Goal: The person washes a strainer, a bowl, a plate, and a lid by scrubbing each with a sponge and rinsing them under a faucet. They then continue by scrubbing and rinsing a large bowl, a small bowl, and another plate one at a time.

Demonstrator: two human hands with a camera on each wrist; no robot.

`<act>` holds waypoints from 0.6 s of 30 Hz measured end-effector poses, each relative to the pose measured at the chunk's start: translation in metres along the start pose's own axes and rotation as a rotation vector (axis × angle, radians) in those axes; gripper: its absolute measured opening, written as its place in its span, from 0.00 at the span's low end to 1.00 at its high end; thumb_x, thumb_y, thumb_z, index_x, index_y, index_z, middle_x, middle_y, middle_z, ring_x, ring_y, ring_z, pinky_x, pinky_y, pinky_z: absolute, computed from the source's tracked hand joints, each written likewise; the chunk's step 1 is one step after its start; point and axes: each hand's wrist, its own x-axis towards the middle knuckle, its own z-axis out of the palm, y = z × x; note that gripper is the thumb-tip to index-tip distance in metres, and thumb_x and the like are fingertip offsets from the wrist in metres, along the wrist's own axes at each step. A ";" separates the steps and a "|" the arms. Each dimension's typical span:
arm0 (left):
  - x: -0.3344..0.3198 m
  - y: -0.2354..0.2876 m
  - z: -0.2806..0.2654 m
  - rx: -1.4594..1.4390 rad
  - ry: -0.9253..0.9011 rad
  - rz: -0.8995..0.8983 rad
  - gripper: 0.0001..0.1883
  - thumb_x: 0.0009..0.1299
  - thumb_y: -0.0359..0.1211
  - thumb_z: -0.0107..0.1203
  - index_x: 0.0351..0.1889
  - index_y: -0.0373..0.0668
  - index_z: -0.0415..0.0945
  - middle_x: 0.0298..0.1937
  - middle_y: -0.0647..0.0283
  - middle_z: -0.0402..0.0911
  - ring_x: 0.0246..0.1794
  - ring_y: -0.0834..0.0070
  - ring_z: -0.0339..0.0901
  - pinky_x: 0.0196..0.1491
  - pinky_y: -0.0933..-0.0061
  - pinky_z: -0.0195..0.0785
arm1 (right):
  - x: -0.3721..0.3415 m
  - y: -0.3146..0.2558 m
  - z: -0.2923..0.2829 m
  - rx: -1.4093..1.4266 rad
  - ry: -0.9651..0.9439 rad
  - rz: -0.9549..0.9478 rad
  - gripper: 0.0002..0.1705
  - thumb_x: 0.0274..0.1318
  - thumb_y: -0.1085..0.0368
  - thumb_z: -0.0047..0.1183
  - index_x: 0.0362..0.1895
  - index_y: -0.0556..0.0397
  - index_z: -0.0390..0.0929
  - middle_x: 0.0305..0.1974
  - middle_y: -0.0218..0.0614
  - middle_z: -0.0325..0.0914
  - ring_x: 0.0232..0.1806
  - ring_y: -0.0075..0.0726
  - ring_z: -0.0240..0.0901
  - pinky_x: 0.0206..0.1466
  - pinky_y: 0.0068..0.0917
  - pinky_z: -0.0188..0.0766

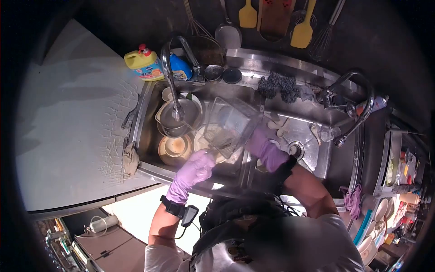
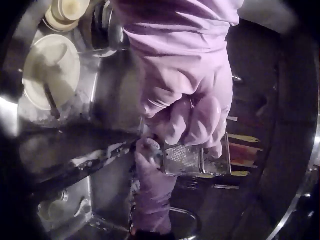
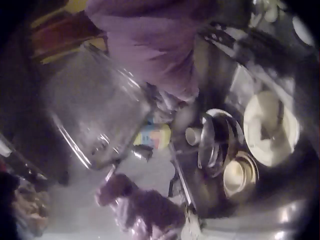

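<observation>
A clear rectangular plastic container [image 1: 229, 120] is held tilted above the left sink basin; in the right wrist view its flat see-through side [image 3: 95, 110] faces the camera. My right hand [image 1: 267, 149], in a purple glove, grips its right side. My left hand [image 1: 195, 170], gloved too, is at its near left corner with curled fingers [image 2: 205, 117], which overlap the rim in the left wrist view. What lies inside the left fist is hidden. Beneath the container a pale oval plate [image 2: 52, 75] lies in the basin.
Stacked bowls [image 1: 176, 147] and a pot [image 1: 174, 118] fill the left basin under a spring faucet [image 1: 177, 111]. A yellow detergent bottle [image 1: 144, 65] and dark scrubbers [image 1: 278, 86] line the back ledge. Spoons [image 1: 277, 127] and a glass [image 1: 328, 133] sit in the right basin.
</observation>
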 end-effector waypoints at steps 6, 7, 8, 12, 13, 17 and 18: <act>0.018 0.017 0.002 0.265 -0.121 0.145 0.13 0.72 0.42 0.44 0.35 0.42 0.71 0.14 0.76 0.59 0.10 0.89 0.51 0.13 0.86 0.41 | 0.008 0.059 -0.060 -0.301 -0.044 0.082 0.17 0.63 0.59 0.38 0.46 0.55 0.73 0.38 0.33 0.77 0.36 0.28 0.74 0.40 0.22 0.71; 0.022 0.020 0.004 0.380 -0.068 0.184 0.13 0.72 0.42 0.43 0.36 0.43 0.71 0.14 0.76 0.59 0.10 0.89 0.51 0.13 0.86 0.41 | -0.003 0.049 -0.057 -0.491 -0.011 -0.012 0.16 0.63 0.58 0.38 0.45 0.55 0.73 0.38 0.33 0.77 0.36 0.27 0.73 0.39 0.21 0.70; 0.022 0.020 0.003 0.419 -0.014 0.183 0.13 0.72 0.42 0.43 0.36 0.43 0.71 0.14 0.76 0.59 0.10 0.90 0.51 0.13 0.86 0.41 | -0.014 0.037 -0.053 -0.680 0.020 -0.110 0.16 0.63 0.58 0.39 0.45 0.55 0.73 0.37 0.33 0.77 0.35 0.27 0.73 0.39 0.20 0.70; 0.031 0.011 -0.006 0.571 0.108 0.182 0.12 0.72 0.40 0.43 0.37 0.43 0.72 0.15 0.77 0.60 0.11 0.90 0.50 0.14 0.87 0.42 | -0.020 0.003 -0.053 -0.601 0.041 -0.166 0.15 0.63 0.60 0.40 0.47 0.54 0.73 0.38 0.31 0.75 0.35 0.24 0.72 0.38 0.19 0.69; 0.033 0.005 -0.004 0.607 0.093 0.200 0.12 0.72 0.40 0.43 0.37 0.43 0.72 0.15 0.77 0.60 0.11 0.90 0.51 0.14 0.87 0.43 | -0.026 -0.005 -0.024 -0.818 0.095 -0.306 0.15 0.62 0.61 0.41 0.48 0.53 0.72 0.38 0.30 0.75 0.35 0.23 0.71 0.37 0.18 0.69; 0.038 -0.023 0.016 1.085 0.072 0.320 0.11 0.71 0.37 0.44 0.39 0.40 0.72 0.22 0.68 0.70 0.24 0.81 0.68 0.29 0.78 0.64 | -0.007 -0.001 0.031 -0.568 0.333 -0.321 0.19 0.59 0.70 0.43 0.55 0.50 0.67 0.37 0.28 0.73 0.33 0.20 0.68 0.34 0.18 0.66; 0.038 -0.034 0.019 1.155 0.035 0.369 0.11 0.70 0.37 0.46 0.40 0.40 0.72 0.23 0.66 0.71 0.26 0.79 0.70 0.32 0.76 0.66 | 0.000 0.004 0.030 -0.549 0.345 -0.311 0.20 0.59 0.70 0.43 0.57 0.50 0.65 0.37 0.29 0.73 0.34 0.20 0.68 0.35 0.18 0.66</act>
